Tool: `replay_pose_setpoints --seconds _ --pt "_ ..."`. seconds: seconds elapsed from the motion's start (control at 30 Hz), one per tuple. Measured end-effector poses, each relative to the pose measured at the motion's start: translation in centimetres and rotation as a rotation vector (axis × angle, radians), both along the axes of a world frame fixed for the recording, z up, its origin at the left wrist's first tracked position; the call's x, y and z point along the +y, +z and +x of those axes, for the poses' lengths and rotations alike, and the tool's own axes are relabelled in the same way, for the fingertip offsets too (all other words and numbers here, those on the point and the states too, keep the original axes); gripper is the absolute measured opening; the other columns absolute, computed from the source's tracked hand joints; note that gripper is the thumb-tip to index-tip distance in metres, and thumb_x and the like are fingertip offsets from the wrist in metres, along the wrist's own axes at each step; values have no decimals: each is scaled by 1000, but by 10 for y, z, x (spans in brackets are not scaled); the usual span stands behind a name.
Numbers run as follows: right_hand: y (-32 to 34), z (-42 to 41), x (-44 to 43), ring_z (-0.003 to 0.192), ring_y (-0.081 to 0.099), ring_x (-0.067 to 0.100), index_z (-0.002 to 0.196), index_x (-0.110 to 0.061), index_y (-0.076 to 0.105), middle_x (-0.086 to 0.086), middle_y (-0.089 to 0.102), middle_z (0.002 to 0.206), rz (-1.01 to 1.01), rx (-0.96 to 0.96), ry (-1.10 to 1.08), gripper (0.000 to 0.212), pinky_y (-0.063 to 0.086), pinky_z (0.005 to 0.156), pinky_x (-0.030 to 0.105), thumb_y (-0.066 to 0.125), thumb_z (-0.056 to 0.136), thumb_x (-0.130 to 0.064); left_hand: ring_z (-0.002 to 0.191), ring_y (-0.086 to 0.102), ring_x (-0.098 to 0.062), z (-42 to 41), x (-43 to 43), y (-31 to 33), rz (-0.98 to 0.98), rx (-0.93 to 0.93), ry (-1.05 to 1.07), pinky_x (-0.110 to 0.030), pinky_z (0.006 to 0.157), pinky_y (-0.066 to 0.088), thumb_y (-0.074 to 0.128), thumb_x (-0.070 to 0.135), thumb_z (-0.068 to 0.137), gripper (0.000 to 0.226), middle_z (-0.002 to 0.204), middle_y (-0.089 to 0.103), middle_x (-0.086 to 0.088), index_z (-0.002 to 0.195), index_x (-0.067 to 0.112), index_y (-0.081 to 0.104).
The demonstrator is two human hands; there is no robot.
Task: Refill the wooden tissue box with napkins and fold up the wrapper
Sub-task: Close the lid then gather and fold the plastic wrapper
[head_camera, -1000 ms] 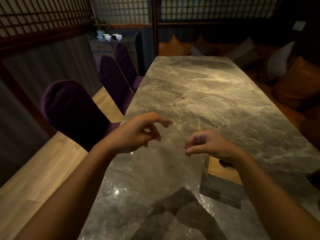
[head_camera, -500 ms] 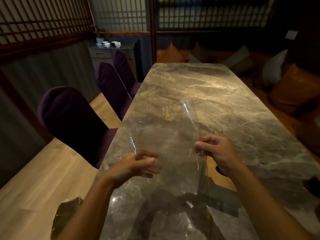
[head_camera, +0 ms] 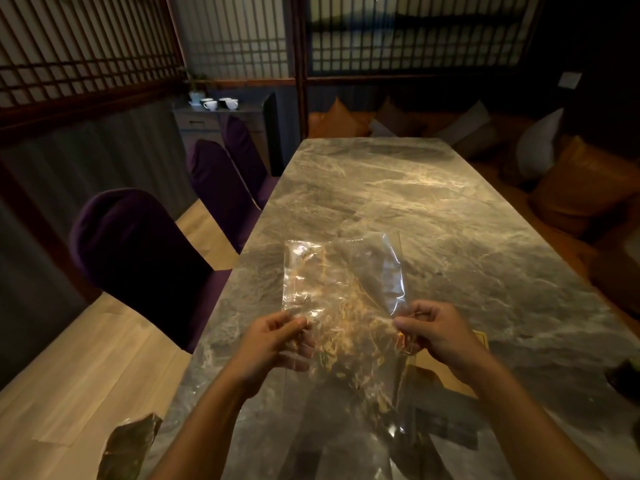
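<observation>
Head view, frame centre: left hand (head_camera: pixel 277 344) and right hand (head_camera: pixel 438 336) pinched the clear wrapper (head_camera: pixel 343 289) above the table (head_camera: pixel 450 220); slick film could slip and fold crookedly.

A long marble table (head_camera: pixel 433 209) runs down a dim room — purple chairs (head_camera: pixel 138 258) left, orange cushions (head_camera: pixel 585 181) right, lattice screens (head_camera: pixel 408 32) behind.

I hold the clear wrapper (head_camera: pixel 341 292) up over the near end of the table (head_camera: pixel 450 216), my left hand (head_camera: pixel 277 344) pinching its left edge and my right hand (head_camera: pixel 440 336) its right edge. The wooden tissue box (head_camera: pixel 446 370) lies on the table under my right wrist. Three chairs (head_camera: pixel 138 258) line the table's left side; cups (head_camera: pixel 218 103) sit on a cabinet behind them. Cushions (head_camera: pixel 585 178) lie along the right.
</observation>
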State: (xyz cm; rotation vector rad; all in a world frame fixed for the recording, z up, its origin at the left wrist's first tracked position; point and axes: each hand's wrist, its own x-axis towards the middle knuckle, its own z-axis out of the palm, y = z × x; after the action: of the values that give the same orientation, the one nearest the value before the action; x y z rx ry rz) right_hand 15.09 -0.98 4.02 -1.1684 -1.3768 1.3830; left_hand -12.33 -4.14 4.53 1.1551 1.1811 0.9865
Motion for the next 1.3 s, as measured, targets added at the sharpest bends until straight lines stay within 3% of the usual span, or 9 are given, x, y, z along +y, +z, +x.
replay_pose_setpoints --seconds 0.2,0.27,0.43,0.73,0.9,1.07,1.13,1.2,1.3 --pt "4 7 -3 50 61 17 80 -13 69 5 68 59 -15 9 44 3 48 41 26 69 78 -12 43 55 -9 11 3 9 105 23 49 -19 38 42 55 17 90 23 51 63 2 70 16 64" --pt "4 11 -5 49 60 18 83 -10 68 6 66 60 -37 -3 71 11 49 42 27 72 74 -12 38 50 -7 14 3 10 123 32 42 -18 35 39 54 16 90 21 47 60 3 71 12 61" --pt "-1 21 -9 47 59 17 80 -10 69 10 67 60 -52 40 74 9 49 43 25 71 71 -9 40 49 -8 12 2 8 106 35 11 -19 35 38 54 15 89 16 55 62 -3 89 6 68" --pt "-5 34 -14 57 66 17 77 -8 74 8 73 68 -60 167 53 18 54 50 24 59 73 1 51 59 -10 12 0 12 63 -27 -71 -21 43 47 44 -2 90 34 68 65 0 86 19 70" --pt "-12 34 -11 57 66 15 51 -7 71 7 70 55 -39 87 -38 51 56 55 20 40 76 25 64 62 -24 14 1 8 72 -4 -32 -28 55 46 36 -19 76 45 68 70 -7 62 9 69" --pt "-13 34 -10 61 64 21 48 -7 68 14 69 61 -9 -35 -20 49 54 55 26 41 76 23 38 46 -7 14 -2 6 96 97 -78 -13 37 35 25 -25 61 51 38 52 1 37 11 52" --pt "-11 34 -11 60 63 20 49 -8 68 12 69 62 2 -108 -5 48 53 53 26 42 79 20 48 53 -7 12 -2 5 105 145 -127 -13 45 43 28 -27 63 52 46 57 3 36 12 51" --pt "-8 35 -11 59 63 17 49 -9 66 9 68 65 18 -180 15 47 52 52 24 44 80 18 70 62 -14 10 2 -2 84 177 -101 -20 57 51 33 -27 69 49 72 67 -6 40 8 53" --pt "0 32 -11 54 62 10 49 -8 65 0 68 57 48 -273 106 46 50 51 21 42 76 22 90 61 -21 13 8 -8 63 205 48 -24 69 48 41 -16 82 36 94 66 -4 64 9 60"
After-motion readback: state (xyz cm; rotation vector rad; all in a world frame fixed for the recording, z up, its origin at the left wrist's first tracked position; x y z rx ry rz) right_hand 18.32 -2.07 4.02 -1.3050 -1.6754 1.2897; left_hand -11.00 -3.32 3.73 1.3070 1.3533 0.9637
